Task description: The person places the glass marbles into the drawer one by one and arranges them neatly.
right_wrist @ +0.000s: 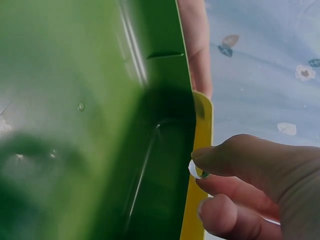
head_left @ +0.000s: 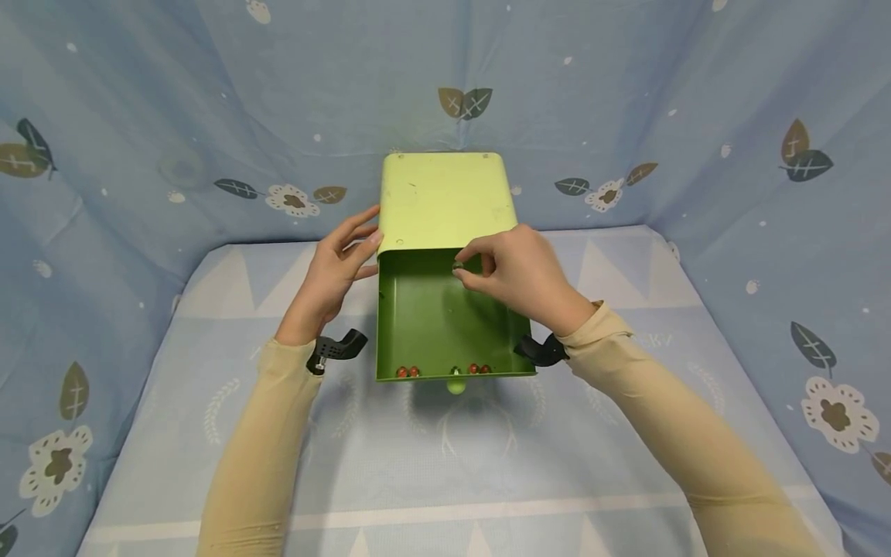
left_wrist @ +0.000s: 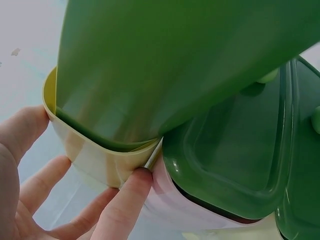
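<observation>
A small drawer cabinet (head_left: 445,197) with a pale yellow-green top has its top green drawer (head_left: 418,317) pulled out. My right hand (head_left: 525,271) pinches a glossy marble (right_wrist: 196,170), white, yellow and green, between thumb and forefinger, over the back of that drawer. Spread fingers of my left hand (head_left: 332,271) touch the cabinet's left side near its front edge. Along the drawer's front wall lie a pair of red marbles (head_left: 407,372) at left, another red pair (head_left: 479,369) at right, and a clear-greenish marble (head_left: 455,370) between them.
Lower green drawers (left_wrist: 235,150) sit closed under the pulled-out one, seen in the left wrist view. A round light-green knob (head_left: 455,387) projects from the open drawer's front. The cabinet stands on a cloth-covered table (head_left: 418,472), with blue patterned curtains (head_left: 334,93) behind and at both sides.
</observation>
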